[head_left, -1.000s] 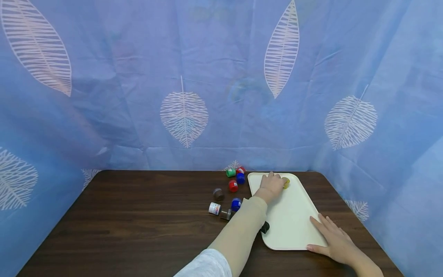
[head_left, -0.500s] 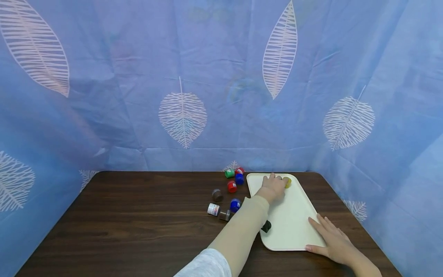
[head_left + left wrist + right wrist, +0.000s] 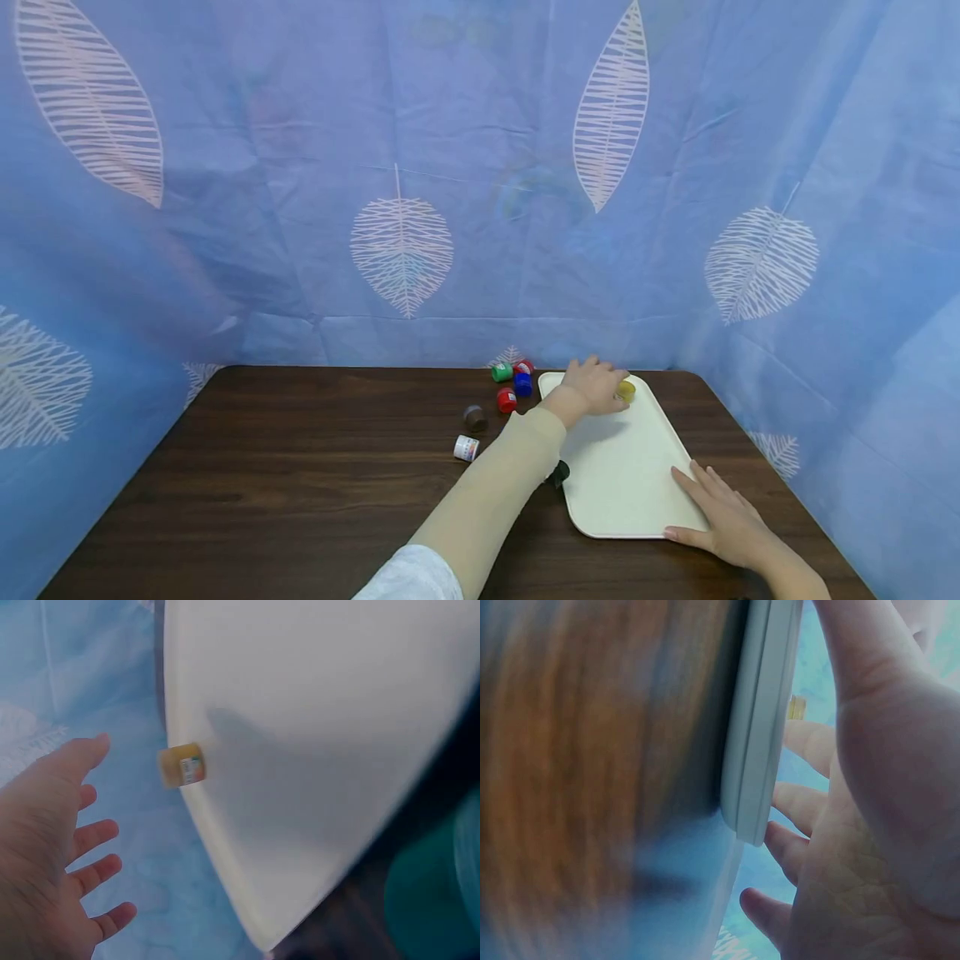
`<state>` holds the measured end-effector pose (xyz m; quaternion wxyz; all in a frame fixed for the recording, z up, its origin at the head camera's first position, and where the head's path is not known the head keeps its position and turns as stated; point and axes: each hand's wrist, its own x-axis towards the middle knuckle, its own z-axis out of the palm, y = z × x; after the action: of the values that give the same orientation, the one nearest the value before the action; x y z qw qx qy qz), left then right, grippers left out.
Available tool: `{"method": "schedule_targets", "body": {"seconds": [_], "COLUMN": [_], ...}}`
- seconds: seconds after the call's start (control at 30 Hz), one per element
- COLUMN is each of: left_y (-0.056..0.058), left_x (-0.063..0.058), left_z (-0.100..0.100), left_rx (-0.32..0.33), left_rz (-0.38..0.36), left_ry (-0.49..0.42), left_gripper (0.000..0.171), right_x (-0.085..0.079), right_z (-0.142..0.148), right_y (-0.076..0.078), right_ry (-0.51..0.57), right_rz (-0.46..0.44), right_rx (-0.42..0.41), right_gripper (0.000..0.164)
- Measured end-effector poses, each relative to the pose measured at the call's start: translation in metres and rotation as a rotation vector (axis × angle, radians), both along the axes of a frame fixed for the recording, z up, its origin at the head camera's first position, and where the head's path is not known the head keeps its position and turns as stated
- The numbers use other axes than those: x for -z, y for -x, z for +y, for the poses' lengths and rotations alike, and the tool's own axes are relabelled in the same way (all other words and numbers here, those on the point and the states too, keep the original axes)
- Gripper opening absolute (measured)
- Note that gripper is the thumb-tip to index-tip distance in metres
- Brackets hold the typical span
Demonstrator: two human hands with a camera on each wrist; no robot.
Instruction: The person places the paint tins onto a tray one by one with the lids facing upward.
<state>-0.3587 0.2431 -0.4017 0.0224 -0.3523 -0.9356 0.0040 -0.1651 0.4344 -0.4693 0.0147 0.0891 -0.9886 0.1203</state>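
Now the yellow jar (image 3: 182, 765) sits on the tray (image 3: 630, 492), close to its far rim; it looks upright, though you can't be sure from these angles. Your left hand (image 3: 592, 387) is just beside it, thumb and fingers apart and nothing gripped: the left wrist view shows a gap between your fingertips and the jar. Your right hand (image 3: 720, 525) is at the tray's near right corner, fingers straight and spread, touching the rim without clasping it.

Expect the jar to be light and hard, probably plastic, with smooth sides that could slip or roll if you knock it. You'd do best to take it round the side wall, thumb opposite fingers; avoid pulling on the paler end alone, as that may be a lid. Your tray looks stiff and light, so it might slide under a push; your hand on the rim should steady it.

As for writing, you get a small white label on the yellow jar, with a hint of orange, but no word is legible. On the table (image 3: 300, 467), the white jar (image 3: 466, 448) bears coloured print too small to read. You see pale label patches on the green jar (image 3: 502, 372) and the nearer red jar (image 3: 507, 400), but can make out no brand.
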Motion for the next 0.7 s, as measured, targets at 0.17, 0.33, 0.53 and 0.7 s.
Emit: {"method": "schedule_targets", "body": {"seconds": [0.17, 0.33, 0.53, 0.7], "left_y": [-0.007, -0.016, -0.026, -0.035], "left_x": [-0.013, -0.019, -0.024, -0.024], "left_z": [-0.012, -0.027, -0.055, -0.081], "left_rx": [0.041, 0.126, 0.227, 0.320], "left_rz": [0.026, 0.098, 0.201, 0.254], "left_ry": [0.027, 0.077, 0.110, 0.107], "left_gripper": [0.059, 0.056, 0.050, 0.042], "right_x": [0.001, 0.003, 0.001, -0.001], "right_z": [0.001, 0.003, 0.001, 0.000], "right_y": [0.001, 0.000, 0.000, 0.001], "right_ry": [-0.007, -0.018, -0.021, -0.027], "right_rz": [0.004, -0.001, 0.001, 0.018], "right_rx": [-0.002, 0.003, 0.004, -0.005], "right_gripper": [0.083, 0.083, 0.084, 0.084]}}
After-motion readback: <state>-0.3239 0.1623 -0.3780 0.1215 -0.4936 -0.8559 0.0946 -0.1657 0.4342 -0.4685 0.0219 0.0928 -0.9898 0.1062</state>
